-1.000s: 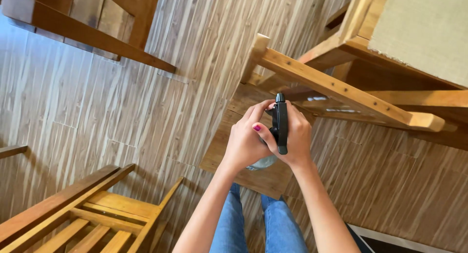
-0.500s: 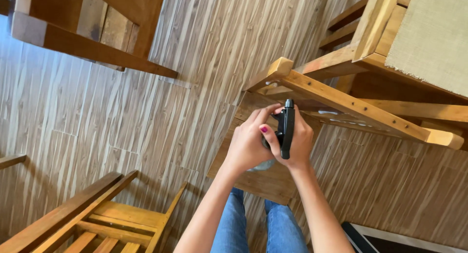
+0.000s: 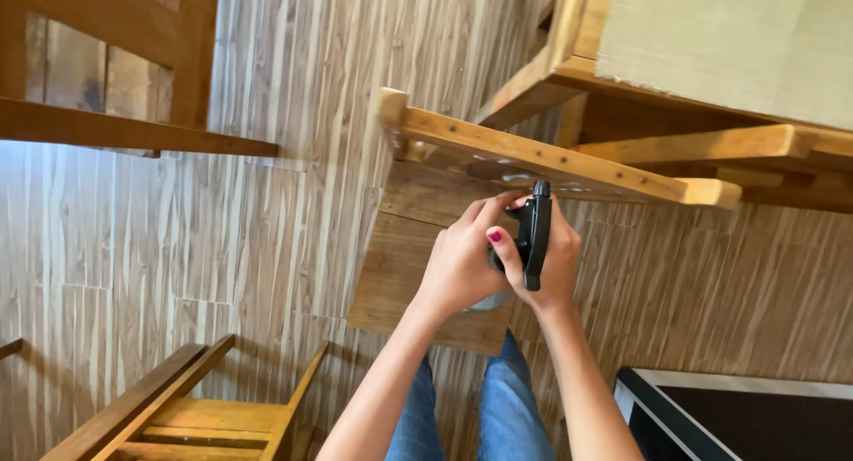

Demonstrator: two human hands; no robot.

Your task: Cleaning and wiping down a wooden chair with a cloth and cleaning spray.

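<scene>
Looking down past the knees, the largest thing near the hands is the wooden chair frame, whose slanted rail crosses just above the black spray head. Below that rail lies a flat wooden board, and the hands hover over its right part, in front of the jeans.

Trouble, as I judge it, would come from the rail: the tip of the spray head sits almost against its underside, so lifting the hands could knock the nozzle on the wood and twist the bottle loose. A squeeze of the trigger here could also wet the rail or the board. The pale bottle body is nearly hidden, so how firmly it is supported cannot be told.

The right hand is clenched round the bottle neck behind the spray head, fingers wrapped out of sight. The left hand is curled against the near side, its fingers pressing the head's edge. So the spray head stands upright between both palms, poking out above the knuckles.
</scene>
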